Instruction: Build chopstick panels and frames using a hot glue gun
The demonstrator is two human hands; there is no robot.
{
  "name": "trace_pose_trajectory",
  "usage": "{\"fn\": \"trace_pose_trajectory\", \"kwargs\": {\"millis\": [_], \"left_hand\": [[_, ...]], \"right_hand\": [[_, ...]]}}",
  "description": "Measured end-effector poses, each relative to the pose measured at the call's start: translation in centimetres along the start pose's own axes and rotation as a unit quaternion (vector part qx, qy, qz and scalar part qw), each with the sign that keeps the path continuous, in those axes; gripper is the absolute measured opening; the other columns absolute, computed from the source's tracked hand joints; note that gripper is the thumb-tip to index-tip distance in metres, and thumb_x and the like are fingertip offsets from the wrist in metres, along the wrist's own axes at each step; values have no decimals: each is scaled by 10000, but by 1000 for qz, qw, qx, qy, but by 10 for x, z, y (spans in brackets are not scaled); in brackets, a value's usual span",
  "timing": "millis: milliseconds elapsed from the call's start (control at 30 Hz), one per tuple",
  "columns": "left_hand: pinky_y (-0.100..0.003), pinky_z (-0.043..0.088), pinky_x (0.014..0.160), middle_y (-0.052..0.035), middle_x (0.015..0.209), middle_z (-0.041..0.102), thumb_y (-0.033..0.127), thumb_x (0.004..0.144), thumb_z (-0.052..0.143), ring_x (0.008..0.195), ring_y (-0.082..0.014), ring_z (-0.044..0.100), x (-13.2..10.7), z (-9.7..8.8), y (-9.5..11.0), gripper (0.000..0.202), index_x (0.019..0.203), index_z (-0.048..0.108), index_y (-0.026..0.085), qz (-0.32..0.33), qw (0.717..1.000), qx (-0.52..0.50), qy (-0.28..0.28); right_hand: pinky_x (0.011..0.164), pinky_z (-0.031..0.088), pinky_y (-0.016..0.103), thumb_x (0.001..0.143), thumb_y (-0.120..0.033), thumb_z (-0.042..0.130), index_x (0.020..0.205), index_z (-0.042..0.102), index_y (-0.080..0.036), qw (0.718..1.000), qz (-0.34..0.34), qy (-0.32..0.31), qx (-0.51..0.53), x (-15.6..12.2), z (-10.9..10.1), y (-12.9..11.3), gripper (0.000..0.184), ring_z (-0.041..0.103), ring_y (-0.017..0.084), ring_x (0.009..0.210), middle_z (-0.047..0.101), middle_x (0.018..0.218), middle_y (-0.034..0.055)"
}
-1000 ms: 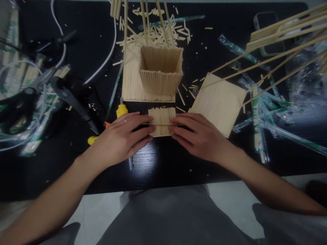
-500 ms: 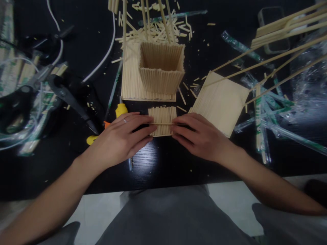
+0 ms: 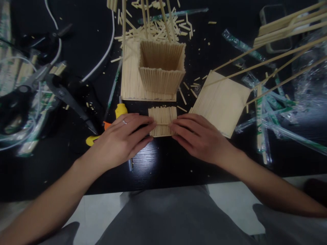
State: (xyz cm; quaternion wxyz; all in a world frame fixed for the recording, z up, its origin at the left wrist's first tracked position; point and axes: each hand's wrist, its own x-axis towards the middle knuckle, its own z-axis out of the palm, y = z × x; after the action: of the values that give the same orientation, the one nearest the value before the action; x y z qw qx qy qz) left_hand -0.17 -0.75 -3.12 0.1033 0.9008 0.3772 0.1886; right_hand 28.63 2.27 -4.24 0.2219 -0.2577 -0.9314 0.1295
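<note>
A small panel of short wooden sticks (image 3: 162, 113) lies flat on the black table, one thin cross stick (image 3: 163, 124) running over it. My left hand (image 3: 125, 136) has its fingertips closed on the left end of this cross stick. At the other end, my right hand (image 3: 201, 136) pinches the stick, fingertips touching the panel's right edge. Partly hidden by my left hand and wrist is a yellow glue gun (image 3: 121, 109) with a metal tip and an orange part. Just beyond the panel, an open-topped stick box (image 3: 162, 81) stands on a larger stick panel (image 3: 130, 83).
Another stick panel (image 3: 222, 102) lies by my right hand, under long sticks (image 3: 268, 61). Cut stick pieces (image 3: 163, 30) are heaped behind the box. Scissors (image 3: 24, 90), black-handled pliers (image 3: 67, 97) and a white cable (image 3: 102, 61) lie left. Plastic wrappers (image 3: 276, 102) are scattered right.
My right fingertips have shifted slightly left along the cross stick. Otherwise the hands, the small panel and the things around them stay in place.
</note>
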Motion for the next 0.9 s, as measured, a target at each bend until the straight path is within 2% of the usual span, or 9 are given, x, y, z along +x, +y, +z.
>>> {"fn": "trace_pose_trajectory", "kwargs": {"millis": [167, 333, 667, 900], "left_hand": [[-473, 596, 964, -166, 1257, 704, 279, 1017, 649, 1128, -305, 704, -2, 0, 1, 361, 1350, 648, 141, -20, 1000, 0, -1], [-473, 579, 961, -173, 1227, 700, 256, 1001, 666, 1107, -314, 700, -3, 1, 1, 341, 1309, 678, 110, -20, 1000, -4, -2], [-479, 567, 977, -150, 1248, 700, 277, 1031, 622, 1135, -310, 690, -2, 0, 6, 329, 1334, 678, 163, -42, 999, -4, -16], [-486, 561, 964, -166, 1253, 690, 256, 1032, 617, 1132, -321, 684, -1, -1, 8, 331, 1331, 674, 127, -33, 999, 15, -21]], "right_hand": [[968, 639, 496, 988, -137, 660, 1331, 671, -143, 1000, -2, 12, -4, 0, 1, -1, 343, 695, 307, 1171, 757, 1202, 153], [968, 644, 479, 982, -133, 669, 1285, 684, -89, 1000, -6, 12, -10, -1, 2, -1, 306, 704, 303, 1144, 752, 1197, 175], [970, 636, 506, 1011, -134, 607, 1281, 680, -138, 1000, 12, 3, 7, 2, 0, -5, 280, 691, 305, 1149, 720, 1205, 169], [977, 629, 516, 1009, -139, 610, 1207, 691, -76, 1000, 24, -3, 10, 5, 1, -8, 223, 679, 318, 1133, 689, 1179, 212]]}}
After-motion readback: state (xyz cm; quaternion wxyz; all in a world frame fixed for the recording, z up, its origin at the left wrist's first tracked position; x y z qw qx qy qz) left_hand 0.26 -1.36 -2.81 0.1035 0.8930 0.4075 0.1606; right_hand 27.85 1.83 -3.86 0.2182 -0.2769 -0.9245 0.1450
